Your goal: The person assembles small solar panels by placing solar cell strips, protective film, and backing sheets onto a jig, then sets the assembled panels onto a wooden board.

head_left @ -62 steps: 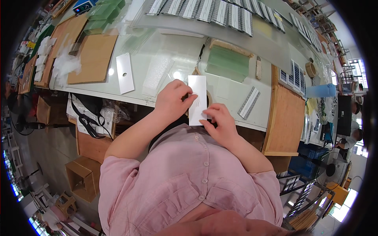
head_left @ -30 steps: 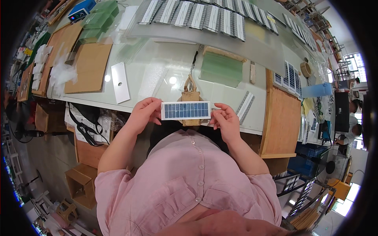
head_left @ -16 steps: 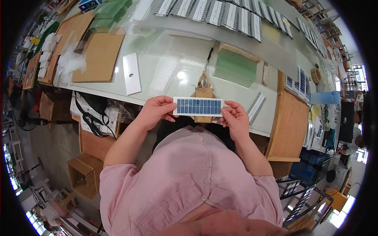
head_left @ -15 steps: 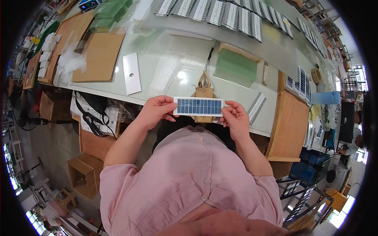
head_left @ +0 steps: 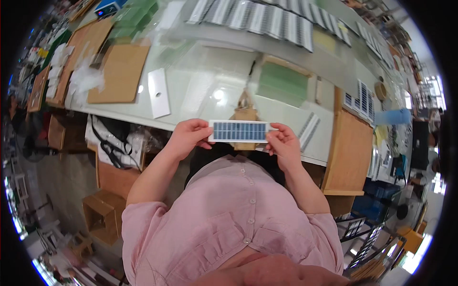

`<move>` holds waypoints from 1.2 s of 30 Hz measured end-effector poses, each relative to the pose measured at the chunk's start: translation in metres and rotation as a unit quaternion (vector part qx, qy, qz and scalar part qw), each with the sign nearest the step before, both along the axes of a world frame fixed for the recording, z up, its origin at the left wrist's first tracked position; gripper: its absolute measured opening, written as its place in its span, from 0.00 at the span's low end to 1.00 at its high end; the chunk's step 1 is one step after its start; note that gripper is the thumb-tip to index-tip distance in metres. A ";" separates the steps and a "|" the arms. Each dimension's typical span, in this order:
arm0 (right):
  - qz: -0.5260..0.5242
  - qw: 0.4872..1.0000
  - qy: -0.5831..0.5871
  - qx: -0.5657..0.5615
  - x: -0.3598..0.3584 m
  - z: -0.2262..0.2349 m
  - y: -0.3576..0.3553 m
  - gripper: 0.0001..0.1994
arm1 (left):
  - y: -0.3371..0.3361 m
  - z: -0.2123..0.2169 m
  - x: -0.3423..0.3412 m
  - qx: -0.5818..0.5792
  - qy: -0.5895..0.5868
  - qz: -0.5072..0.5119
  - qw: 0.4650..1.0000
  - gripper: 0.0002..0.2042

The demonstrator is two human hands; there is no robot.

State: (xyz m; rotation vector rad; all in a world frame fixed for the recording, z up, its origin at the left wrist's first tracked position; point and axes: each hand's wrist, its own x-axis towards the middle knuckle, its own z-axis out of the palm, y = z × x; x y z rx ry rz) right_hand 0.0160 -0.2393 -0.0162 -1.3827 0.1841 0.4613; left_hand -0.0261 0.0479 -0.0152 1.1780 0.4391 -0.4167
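Observation:
A small solar panel (head_left: 239,131) with dark blue cells and a white frame is held level in front of me, over the near table edge. My left hand (head_left: 192,137) pinches its left end between thumb and fingers. The right end is gripped by my right hand (head_left: 282,142) in the same way. Just behind and below the panel lies a tan, taped block (head_left: 246,114), partly hidden by it. On the table beyond my right hand rests a grey-white strip (head_left: 309,131).
A white plate with a hole (head_left: 159,93) and a cardboard sheet (head_left: 119,74) lie on the table's left. Green sheets (head_left: 283,84) sit in a box ahead. Rows of striped strips (head_left: 255,19) stand on a raised translucent shelf (head_left: 286,46). More panels (head_left: 361,102) lie right, above a wooden board (head_left: 350,148).
Both hands still hold the solar panel, almost unmoved. The whole view has shifted slightly and is blurred around the table.

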 end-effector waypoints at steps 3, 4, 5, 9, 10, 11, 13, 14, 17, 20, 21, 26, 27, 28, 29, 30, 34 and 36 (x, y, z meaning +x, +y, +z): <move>0.023 0.994 0.082 0.068 0.004 0.001 -0.007 0.16 | -0.007 0.013 -0.003 0.070 -0.019 -0.036 0.997 0.10; 0.056 0.991 0.095 0.070 0.006 0.004 -0.013 0.14 | -0.010 0.021 -0.005 0.075 -0.031 -0.055 0.995 0.10; 0.075 0.989 0.109 0.074 0.006 0.004 -0.023 0.13 | -0.019 0.035 -0.005 0.080 -0.028 -0.064 0.994 0.09; -0.001 0.998 0.029 0.056 0.019 0.032 -0.097 0.09 | -0.026 0.038 -0.003 0.101 -0.104 -0.058 0.988 0.07; -0.065 0.997 -0.012 0.026 0.023 0.036 -0.123 0.08 | -0.024 0.032 0.000 0.136 -0.141 -0.044 0.980 0.07; -0.160 0.984 -0.060 0.049 0.030 0.035 -0.149 0.07 | -0.021 0.025 0.005 0.157 -0.141 -0.023 0.977 0.07; -0.321 0.934 -0.140 0.065 0.048 0.035 -0.206 0.06 | -0.017 0.015 0.010 0.189 -0.171 0.027 0.966 0.07; -0.388 0.904 -0.170 0.055 0.061 0.037 -0.235 0.05 | -0.012 0.003 0.011 0.220 -0.206 0.037 0.953 0.07; -0.484 0.847 -0.207 -0.076 0.101 0.021 -0.326 0.05 | -0.010 -0.003 0.011 0.273 -0.216 0.043 0.937 0.06; -0.508 0.837 -0.149 -0.141 0.143 -0.009 -0.402 0.05 | -0.015 0.000 0.011 0.305 -0.222 0.032 0.925 0.07; -0.503 0.843 -0.124 -0.142 0.160 -0.014 -0.410 0.05 | -0.016 -0.001 0.007 0.311 -0.216 0.045 0.924 0.07; -0.446 0.795 -0.051 -0.409 0.199 -0.041 -0.456 0.13 | -0.026 0.003 0.009 0.384 -0.242 0.032 0.891 0.07; -0.441 0.697 -0.133 -0.550 0.203 -0.045 -0.448 0.14 | -0.027 0.007 0.008 0.392 -0.238 0.030 0.888 0.07; -0.423 0.573 -0.215 -0.668 0.202 -0.044 -0.437 0.16 | -0.026 0.006 0.007 0.408 -0.233 0.028 0.882 0.07; -0.425 0.614 -0.278 -0.604 0.204 -0.041 -0.410 0.16 | -0.025 0.004 0.006 0.423 -0.227 0.027 0.877 0.07; -0.423 0.651 -0.336 -0.533 0.200 -0.028 -0.364 0.16 | -0.024 0.001 0.004 0.411 -0.234 0.037 0.881 0.07; -0.112 0.796 -0.414 -0.428 0.136 0.044 -0.168 0.14 | -0.017 0.000 0.003 0.417 -0.220 0.032 0.881 0.08; 0.018 0.700 -0.533 -0.475 0.115 0.048 -0.108 0.13 | -0.015 0.006 0.005 0.426 -0.220 0.021 0.878 0.08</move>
